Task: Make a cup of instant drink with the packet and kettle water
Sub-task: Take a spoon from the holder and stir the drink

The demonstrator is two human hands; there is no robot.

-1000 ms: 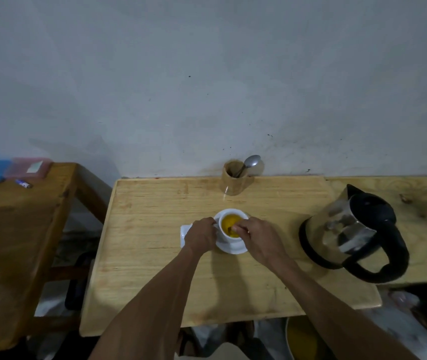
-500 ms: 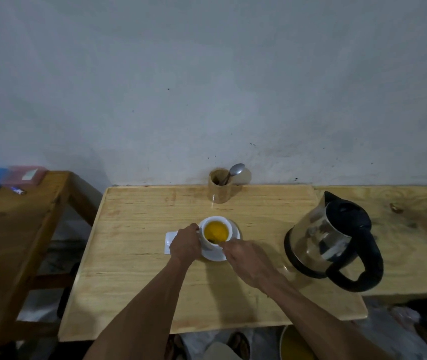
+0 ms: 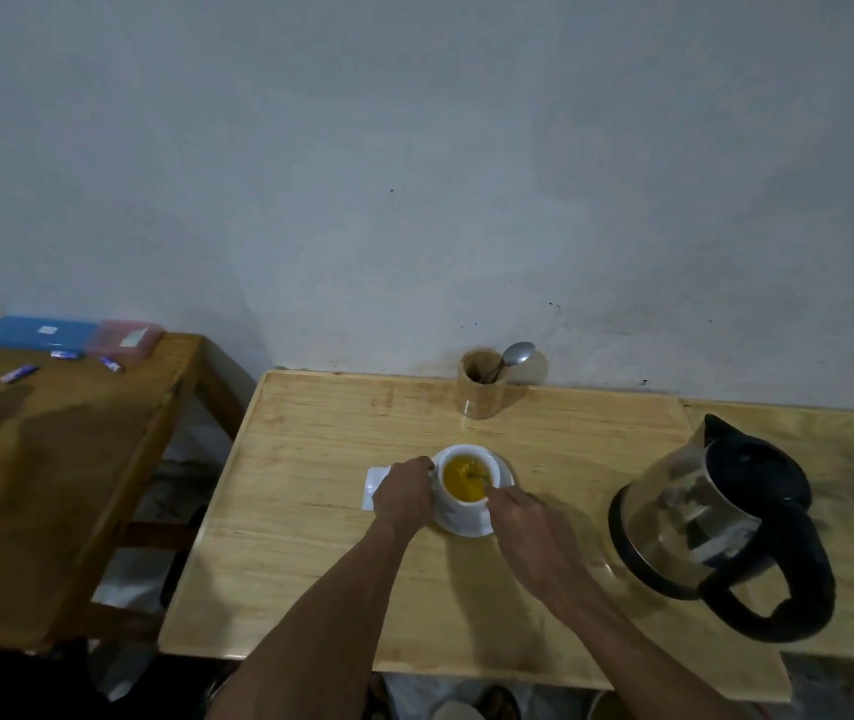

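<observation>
A white cup [image 3: 461, 506] full of yellow-orange drink stands on a white saucer [image 3: 504, 472] in the middle of the light wooden table [image 3: 310, 537]. My left hand [image 3: 404, 493] is closed around the cup's left side, at its handle. My right hand [image 3: 523, 522] sits at the cup's near right rim, pinching a thin spoon [image 3: 477, 476] whose end dips into the drink. A white packet [image 3: 374, 485] lies flat just left of the saucer, partly under my left hand. The glass kettle [image 3: 710, 517] with black lid and handle stands to the right.
A wooden holder [image 3: 482, 389] with a metal spoon [image 3: 516, 354] in it stands at the table's back edge by the wall. A darker table [image 3: 51, 459] on the left carries blue and pink boxes [image 3: 77, 335] and small batteries. A gap separates the two tables.
My right hand has drawn back from over the cup to its near right rim, so the drink and the spoon in it show. My left hand stays on the cup. The camera view has shifted.
</observation>
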